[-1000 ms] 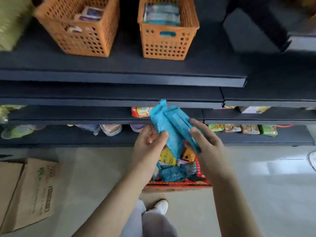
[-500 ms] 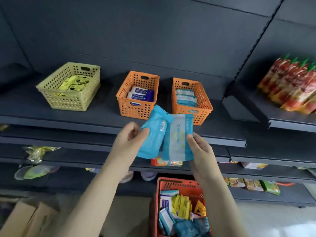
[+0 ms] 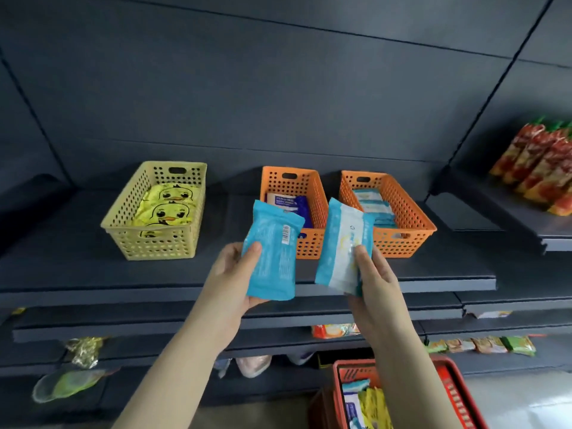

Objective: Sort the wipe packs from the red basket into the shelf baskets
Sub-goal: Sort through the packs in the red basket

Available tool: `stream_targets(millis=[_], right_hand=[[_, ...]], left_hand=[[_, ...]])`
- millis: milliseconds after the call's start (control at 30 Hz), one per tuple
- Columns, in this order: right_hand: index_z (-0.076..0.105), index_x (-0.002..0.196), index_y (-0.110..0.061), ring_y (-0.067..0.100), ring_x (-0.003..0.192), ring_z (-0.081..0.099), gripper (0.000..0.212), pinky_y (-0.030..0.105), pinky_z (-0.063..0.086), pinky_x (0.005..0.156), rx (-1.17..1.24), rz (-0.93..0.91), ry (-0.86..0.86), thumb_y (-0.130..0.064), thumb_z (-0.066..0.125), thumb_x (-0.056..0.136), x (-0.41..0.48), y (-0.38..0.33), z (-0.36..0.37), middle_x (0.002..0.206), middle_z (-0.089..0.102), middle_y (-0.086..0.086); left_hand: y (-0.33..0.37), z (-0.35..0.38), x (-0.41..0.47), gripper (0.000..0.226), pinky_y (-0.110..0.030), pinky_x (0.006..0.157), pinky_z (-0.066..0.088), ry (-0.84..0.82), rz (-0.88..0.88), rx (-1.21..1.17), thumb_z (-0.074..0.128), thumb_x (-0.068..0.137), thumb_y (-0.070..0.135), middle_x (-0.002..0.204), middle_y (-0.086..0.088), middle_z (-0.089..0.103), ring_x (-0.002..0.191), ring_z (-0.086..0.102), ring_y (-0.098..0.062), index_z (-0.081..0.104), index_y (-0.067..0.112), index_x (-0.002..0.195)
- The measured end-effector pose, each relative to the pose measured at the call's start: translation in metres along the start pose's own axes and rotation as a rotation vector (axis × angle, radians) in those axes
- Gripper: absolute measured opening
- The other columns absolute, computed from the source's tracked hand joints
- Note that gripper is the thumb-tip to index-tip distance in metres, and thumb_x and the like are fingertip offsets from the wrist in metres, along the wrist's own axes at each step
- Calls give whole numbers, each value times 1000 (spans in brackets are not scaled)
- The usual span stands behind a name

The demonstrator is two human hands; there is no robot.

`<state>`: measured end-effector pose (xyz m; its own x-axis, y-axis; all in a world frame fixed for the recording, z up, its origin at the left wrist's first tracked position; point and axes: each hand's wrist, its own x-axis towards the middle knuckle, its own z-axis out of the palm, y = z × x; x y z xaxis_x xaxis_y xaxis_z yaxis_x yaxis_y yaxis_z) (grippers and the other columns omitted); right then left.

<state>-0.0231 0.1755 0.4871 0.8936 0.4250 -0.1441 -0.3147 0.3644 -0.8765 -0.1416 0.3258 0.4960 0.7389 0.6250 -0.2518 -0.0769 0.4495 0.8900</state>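
Two wipe packs are held up before the shelf baskets, one in each hand.

From the left: the yellow basket (image 3: 154, 246) holds duck-print packs. The left hand (image 3: 230, 274) grips a blue pack (image 3: 272, 258) by its lower half, thumb across the face, in front of the middle orange basket (image 3: 309, 243). The right hand (image 3: 374, 283) pinches a blue-and-white pack (image 3: 340, 249) near its lower edge, just before the right orange basket (image 3: 399, 239), where similar packs lie. The red basket (image 3: 455, 391) sits low at the right with more inside. The packs look light, soft and slick-skinned to me, so a hold across the middle should stop them sliding.
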Motion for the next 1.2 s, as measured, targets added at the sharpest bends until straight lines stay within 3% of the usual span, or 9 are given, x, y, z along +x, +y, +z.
stream_targets(millis=[100,167,267,433,667,867,1067,1200], right_hand=[[63,116,-20,5,68,66,21,18,51,50,-19,31,83,-28,51,101,20,-2,3,85,72,-3],[63,120,-17,7,73,67,26,19,53,55,-27,31,59,-27,57,97,35,-8,1,90,73,-1],[62,120,-12,12,83,72,28,23,58,64,-45,-5,46,-9,61,92,64,-21,-7,99,75,4],[58,123,-7,20,93,72,41,29,59,70,-159,-165,269,-7,72,84,144,-39,-35,114,70,12],[68,90,-12,23,76,71,4,35,59,65,-356,-225,438,-16,70,89,273,-76,-86,86,72,7],[68,100,-13,23,88,69,12,39,57,79,-838,-148,340,-16,63,90,374,-85,-114,97,73,6],[65,91,-21,26,85,70,7,48,57,83,-1029,4,134,-20,69,86,436,-64,-121,90,72,3],[65,107,-13,27,87,66,22,40,55,79,-1187,43,114,-24,69,88,447,-49,-123,94,71,6]], left_hand=[[6,2,21,24,-41,79,59,-54,-5,25,64,90,22,113,-1,68,104,68,-18,57,19,113],[9,9,37,27,-42,84,59,-87,-14,35,64,90,18,115,0,68,108,66,-18,57,22,115],[12,23,69,27,-43,86,58,-156,-40,55,63,91,11,114,0,69,105,68,-18,58,25,115],[15,57,136,31,-42,88,58,-235,-36,50,62,93,12,117,4,69,108,68,-15,60,29,119],[-1,128,235,32,-36,78,60,-70,-18,32,69,88,15,117,1,68,103,70,-16,61,23,118],[-17,162,287,26,-29,69,59,41,-82,-44,68,88,18,113,-1,71,103,69,-16,62,22,113],[-21,164,319,28,-32,82,56,99,-128,-60,65,89,28,115,3,71,105,68,-12,63,24,117],[-22,164,334,37,-33,90,54,64,-169,-41,64,88,32,119,2,70,108,67,-11,61,22,124]])
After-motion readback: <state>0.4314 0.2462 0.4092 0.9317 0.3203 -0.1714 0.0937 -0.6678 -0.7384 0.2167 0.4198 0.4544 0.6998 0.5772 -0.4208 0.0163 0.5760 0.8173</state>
